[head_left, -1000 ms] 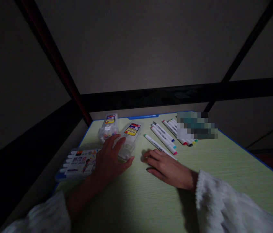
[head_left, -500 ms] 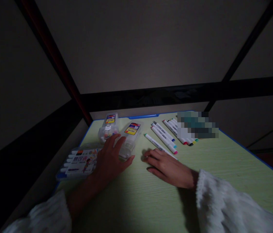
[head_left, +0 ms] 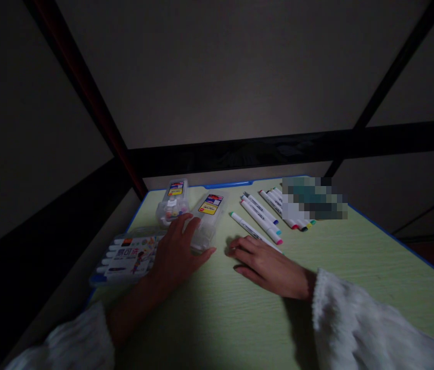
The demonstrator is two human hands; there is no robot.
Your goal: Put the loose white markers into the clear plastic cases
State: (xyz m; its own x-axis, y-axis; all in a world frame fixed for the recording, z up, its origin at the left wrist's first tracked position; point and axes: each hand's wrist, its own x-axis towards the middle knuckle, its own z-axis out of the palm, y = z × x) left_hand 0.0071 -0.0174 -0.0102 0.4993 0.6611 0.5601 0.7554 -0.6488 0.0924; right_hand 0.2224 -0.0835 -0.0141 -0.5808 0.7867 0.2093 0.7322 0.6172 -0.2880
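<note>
My left hand (head_left: 176,252) lies flat on the pale green table (head_left: 240,313), fingers spread, its fingertips touching a clear plastic marker case (head_left: 207,218) with a yellow label. My right hand (head_left: 265,264) rests palm down with loosely curled fingers beside a white marker with a green cap (head_left: 247,227), its fingers touching or just over the marker's near end. Neither hand grips anything. Both wrists wear fluffy white sleeves.
A second clear case (head_left: 172,200) stands at the far left corner. A flat pack of markers (head_left: 124,257) lies by the left edge. Several loose white markers (head_left: 274,210) lie in a row at the back. Dark bed-frame bars (head_left: 240,151) run behind the table.
</note>
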